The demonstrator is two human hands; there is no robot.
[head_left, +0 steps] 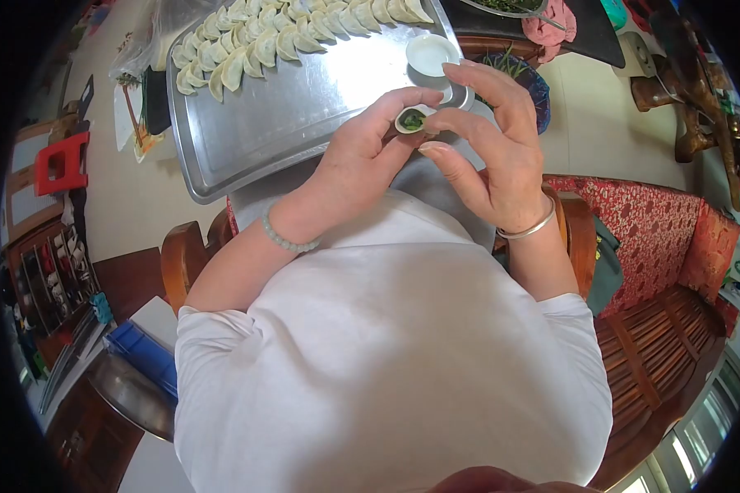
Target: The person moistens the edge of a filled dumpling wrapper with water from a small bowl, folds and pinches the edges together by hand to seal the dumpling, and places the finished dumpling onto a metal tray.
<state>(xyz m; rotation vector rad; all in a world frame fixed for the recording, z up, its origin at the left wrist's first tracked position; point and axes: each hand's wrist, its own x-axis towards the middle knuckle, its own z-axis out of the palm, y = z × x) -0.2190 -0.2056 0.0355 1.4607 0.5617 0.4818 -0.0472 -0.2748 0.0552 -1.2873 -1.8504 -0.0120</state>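
Between the thumb and fingers of my left hand (366, 148) is a small dumpling (401, 127), its wrapper cupped around green filling. My right hand (497, 144) is beside it with the fingers spread, the index fingertip right at the wrapper's rim and the thumb held apart below. Both hands are over the near right edge of a metal tray (279, 123). Rows of folded dumplings (279, 37) cover the tray's far side. Just beyond my fingers, a small white dish (430, 54) sits in the tray's right corner.
At the top right is a bowl of chopped green filling (506, 5), with a pink cloth (549, 29) beside it. A red stool (61, 163) stands on the floor to the left. To the right is a wooden bench (662, 345) with a red patterned cover (633, 230).
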